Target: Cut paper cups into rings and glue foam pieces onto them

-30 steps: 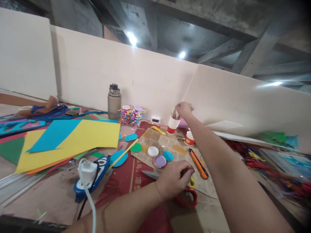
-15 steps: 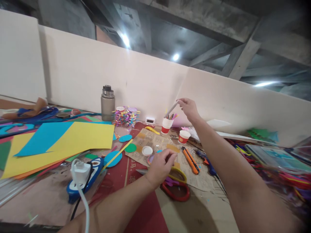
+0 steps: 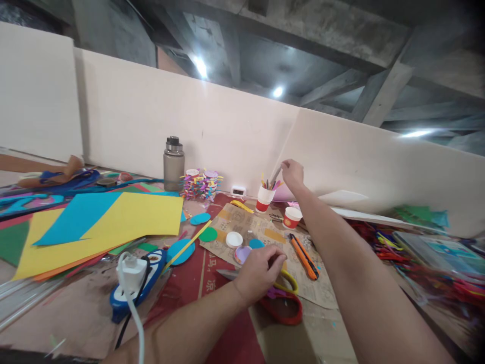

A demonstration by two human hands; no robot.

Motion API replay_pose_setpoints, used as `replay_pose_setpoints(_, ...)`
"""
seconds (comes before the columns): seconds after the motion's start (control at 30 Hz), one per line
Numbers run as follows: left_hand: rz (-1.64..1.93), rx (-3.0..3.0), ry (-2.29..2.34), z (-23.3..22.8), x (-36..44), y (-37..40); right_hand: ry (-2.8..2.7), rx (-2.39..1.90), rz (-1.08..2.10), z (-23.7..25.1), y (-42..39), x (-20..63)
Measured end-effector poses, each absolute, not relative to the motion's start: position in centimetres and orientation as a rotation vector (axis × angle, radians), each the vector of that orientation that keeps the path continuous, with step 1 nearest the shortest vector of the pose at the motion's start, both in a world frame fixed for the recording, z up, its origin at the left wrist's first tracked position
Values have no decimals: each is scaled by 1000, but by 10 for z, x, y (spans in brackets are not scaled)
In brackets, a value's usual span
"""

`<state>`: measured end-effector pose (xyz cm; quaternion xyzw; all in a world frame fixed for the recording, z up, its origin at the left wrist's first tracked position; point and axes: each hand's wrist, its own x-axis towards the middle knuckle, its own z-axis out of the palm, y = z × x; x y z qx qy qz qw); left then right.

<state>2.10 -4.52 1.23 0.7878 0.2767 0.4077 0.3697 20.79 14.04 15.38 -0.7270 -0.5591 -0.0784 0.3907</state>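
My right hand pinches the top of a slim grey stick, perhaps a pen, whose lower end reaches into a red and white paper cup with pens and coloured sticks in it. Low over the table, my left hand has its fingers curled together; whatever may be in them is hidden. Under and beside it lie scissors with red and yellow handles, partly covered. Just beyond that hand are a purple disc, a white lid and a small blue disc.
An orange utility knife and a second paper cup are near my right arm. Leftward are coloured sheets, a blue power strip with a cable, and a bottle. Two decorated cup stacks stand by a small clock.
My right hand has come down, lowering the grey stick into the cup. My left hand stays curled above the scissors. The view has shifted slightly.
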Motion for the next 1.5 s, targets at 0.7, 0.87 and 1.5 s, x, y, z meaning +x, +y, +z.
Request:
replay_pose_setpoints(0.7,939,2051,715,9,24,-46,-1982,-2166,-412,137,175,158)
replay_pose_setpoints(0.87,945,2068,686,8,24,-46,-1952,-2227,-433,139,178,158)
replay_pose_setpoints(1.5,1421,1933,802,25,12,-31,-1539,-1519,-53,199,68,202)
